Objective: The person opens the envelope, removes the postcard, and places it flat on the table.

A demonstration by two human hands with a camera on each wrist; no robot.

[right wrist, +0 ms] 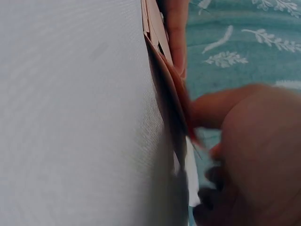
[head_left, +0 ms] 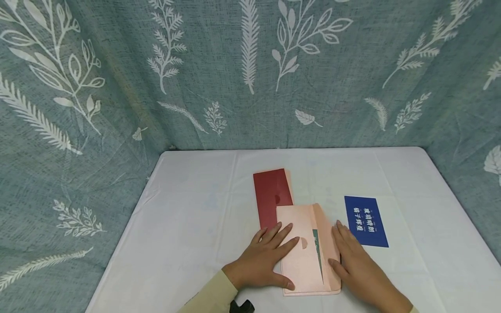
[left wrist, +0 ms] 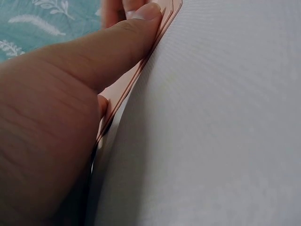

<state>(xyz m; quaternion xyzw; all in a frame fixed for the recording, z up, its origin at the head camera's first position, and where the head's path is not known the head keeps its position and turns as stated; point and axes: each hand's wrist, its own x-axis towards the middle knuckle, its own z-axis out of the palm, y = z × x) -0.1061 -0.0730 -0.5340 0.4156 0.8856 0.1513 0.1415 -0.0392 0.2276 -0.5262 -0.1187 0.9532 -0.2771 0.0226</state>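
Note:
A pale pink envelope (head_left: 291, 221) lies on the table with its flap (head_left: 325, 226) folded out to the right. Inside its mouth a strip of a green card (head_left: 317, 245) shows. My left hand (head_left: 264, 263) rests spread over the envelope's left side, thumb near the bottom edge. Along the flap's outer edge lies my right hand (head_left: 358, 265), its fingers straight and touching the flap. In the right wrist view the flap (right wrist: 169, 80) slants up off the cloth beside the right hand (right wrist: 258, 136). The left wrist view shows the left thumb (left wrist: 117, 47) pressing on the envelope's edge.
Behind the pink envelope lies a dark red envelope (head_left: 272, 189), partly covered by it, with a pink edge showing beneath. A blue card (head_left: 365, 221) with white characters lies to the right. White cloth (head_left: 188, 217) covers the table; a green leaf-patterned curtain (head_left: 219, 65) hangs behind.

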